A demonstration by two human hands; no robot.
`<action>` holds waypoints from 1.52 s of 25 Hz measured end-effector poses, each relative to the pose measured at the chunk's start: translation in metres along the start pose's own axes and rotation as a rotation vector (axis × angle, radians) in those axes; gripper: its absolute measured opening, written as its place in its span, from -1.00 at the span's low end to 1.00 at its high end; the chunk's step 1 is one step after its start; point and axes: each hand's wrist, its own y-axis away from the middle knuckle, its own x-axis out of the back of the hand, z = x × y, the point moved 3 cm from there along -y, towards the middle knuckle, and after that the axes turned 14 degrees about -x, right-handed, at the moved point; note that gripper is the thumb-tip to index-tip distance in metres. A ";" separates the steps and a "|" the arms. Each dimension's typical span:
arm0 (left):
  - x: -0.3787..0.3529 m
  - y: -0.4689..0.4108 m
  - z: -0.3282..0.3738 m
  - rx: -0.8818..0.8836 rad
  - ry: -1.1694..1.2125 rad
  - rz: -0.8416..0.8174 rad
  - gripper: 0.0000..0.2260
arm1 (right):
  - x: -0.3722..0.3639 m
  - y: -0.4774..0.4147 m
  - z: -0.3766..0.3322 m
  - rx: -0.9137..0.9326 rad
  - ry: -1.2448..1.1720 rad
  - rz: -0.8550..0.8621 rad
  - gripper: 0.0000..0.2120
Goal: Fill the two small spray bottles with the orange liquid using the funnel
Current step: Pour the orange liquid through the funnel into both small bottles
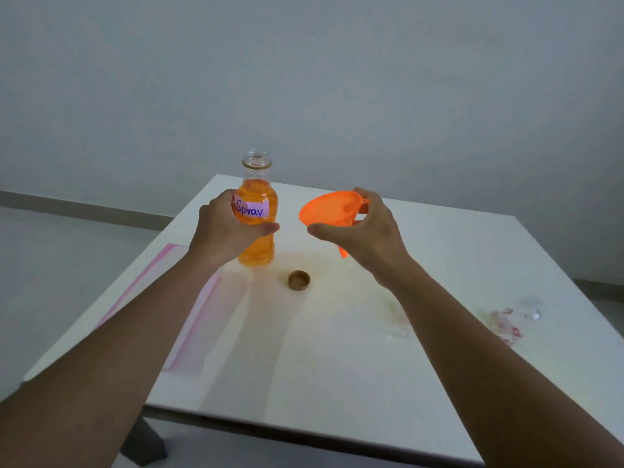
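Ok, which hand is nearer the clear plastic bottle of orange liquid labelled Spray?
Left. The left hand grips the clear bottle of orange liquid around its middle; the right hand is apart from it, off to its right, holding the orange plastic funnel.

The count stands at one bottle [258, 255], one funnel [327, 211] and one cap [299, 280]. There is one table [337, 349] and one pink sheet [189, 339].

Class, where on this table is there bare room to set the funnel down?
Bare: the near table between the pink sheet and the crumpled plastic; also the far right corner. Crowded: around the bottle in the left hand, the cap, and the funnel in the right hand.
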 end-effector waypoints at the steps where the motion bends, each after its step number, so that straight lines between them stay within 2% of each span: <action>1: 0.002 0.006 0.008 -0.028 0.009 -0.006 -0.30 | 0.016 0.006 0.000 0.010 -0.047 -0.015 -0.04; 6: -0.002 0.043 0.053 -0.158 0.034 -0.064 -0.37 | 0.091 0.028 0.014 0.004 -0.307 -0.141 -0.12; 12: -0.033 0.075 0.086 -0.226 0.082 -0.159 -0.35 | 0.138 0.055 0.055 -0.045 -0.260 -0.093 -0.14; 26: -0.060 0.079 0.096 -0.239 0.037 -0.203 -0.32 | 0.140 0.054 0.074 -0.035 -0.240 -0.081 -0.13; 31: -0.063 0.082 0.096 -0.232 0.031 -0.210 -0.30 | 0.136 0.056 0.075 -0.029 -0.184 -0.084 -0.01; 38: -0.061 0.082 0.098 -0.236 0.011 -0.230 -0.28 | 0.130 0.059 0.091 -0.079 -0.093 -0.142 0.03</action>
